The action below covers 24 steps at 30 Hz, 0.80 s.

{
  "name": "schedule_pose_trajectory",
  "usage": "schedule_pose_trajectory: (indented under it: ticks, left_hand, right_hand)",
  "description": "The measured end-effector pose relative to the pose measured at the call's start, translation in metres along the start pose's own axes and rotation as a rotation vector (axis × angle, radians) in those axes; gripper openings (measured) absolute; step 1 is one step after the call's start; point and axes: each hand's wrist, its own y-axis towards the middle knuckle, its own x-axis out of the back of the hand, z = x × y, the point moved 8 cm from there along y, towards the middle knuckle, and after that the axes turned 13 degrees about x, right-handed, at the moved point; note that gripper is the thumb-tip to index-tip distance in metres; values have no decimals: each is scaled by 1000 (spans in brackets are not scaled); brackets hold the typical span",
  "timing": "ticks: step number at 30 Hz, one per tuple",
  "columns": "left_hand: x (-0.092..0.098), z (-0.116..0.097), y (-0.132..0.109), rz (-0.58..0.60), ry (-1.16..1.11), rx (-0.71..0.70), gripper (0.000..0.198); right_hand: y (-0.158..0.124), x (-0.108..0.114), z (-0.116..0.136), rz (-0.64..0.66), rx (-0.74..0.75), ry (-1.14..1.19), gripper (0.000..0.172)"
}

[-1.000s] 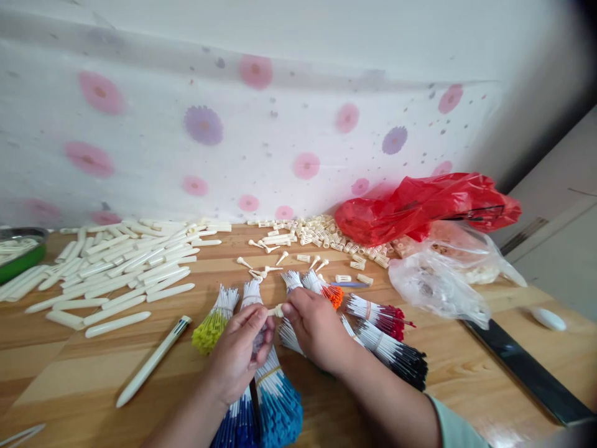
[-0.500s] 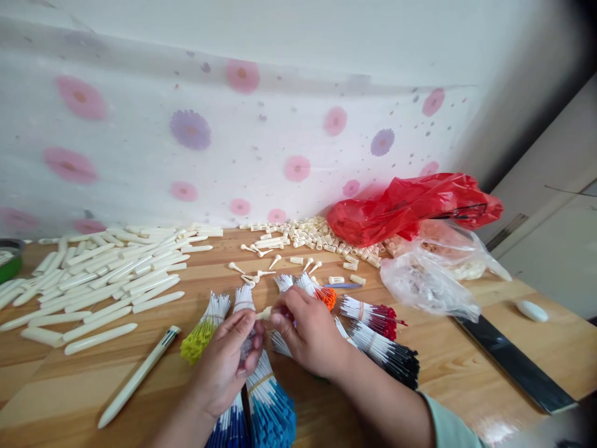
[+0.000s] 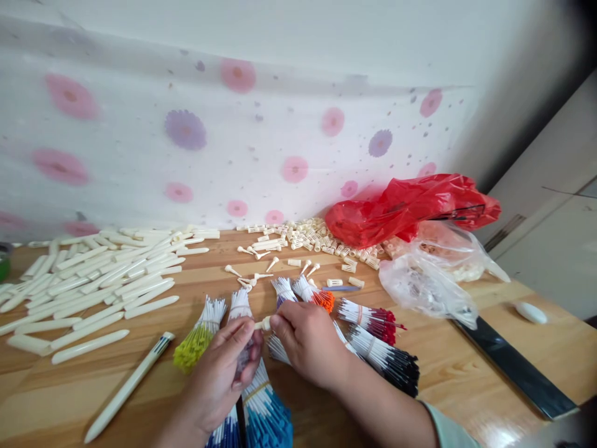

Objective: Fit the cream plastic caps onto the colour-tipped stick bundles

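Between my hands is a small cream plastic pen part [image 3: 262,324] with a thin stem toward the left. My left hand [image 3: 228,364] pinches the stem end between thumb and forefinger. The wider end sits in the fingers of my right hand [image 3: 310,342], which partly hide it. Banded bundles of white pen refills surround the hands: a yellow-tipped bundle [image 3: 200,336] to the left, a light-blue-tipped bundle [image 3: 268,410] below, a black-tipped bundle [image 3: 387,358], a red-tipped bundle [image 3: 370,318] and an orange-tipped bundle [image 3: 317,294] to the right. Dark-blue tips show below my left wrist.
Cream pen barrels [image 3: 102,274] lie heaped at the left, with one multicolour pen [image 3: 130,386] nearer. Slotted cream cylinders [image 3: 310,235] and tee-shaped parts [image 3: 273,264] lie at the back. A red plastic bag [image 3: 410,208], a clear bag [image 3: 429,286] and a black strip [image 3: 517,370] are at right.
The view has shifted slightly. The cream part shows more between the hands, and my right fingers have changed their hold around its wider end. My left hand keeps its pinch.
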Motion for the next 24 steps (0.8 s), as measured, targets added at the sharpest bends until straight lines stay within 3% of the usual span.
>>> schedule_pose_trajectory:
  ticks: [4,10,15,20,22,24]
  left_hand:
    - [1,3,-3,-28,-26,29,33]
    - [-1,11,-7,-79,-21,81,37]
    - [0,12,-7,-76,22,74,39]
    - [6,-4,-9,-117,294,-145,36]
    - [2,-4,-9,-95,337,-150,37]
    - [-2,0,-8,-66,274,-83,39]
  right_hand:
    - [-4,5,9,-23,71,-17,15]
    - [-13,3,3,60,-40,106,25]
    - [-9,9,8,-5,60,70,21]
    - [-18,-19,-12,63,-225,573,23]
    - [-18,-22,-15,92,-282,685,24]
    - [-11,-14,-20,152,-243,645,23]
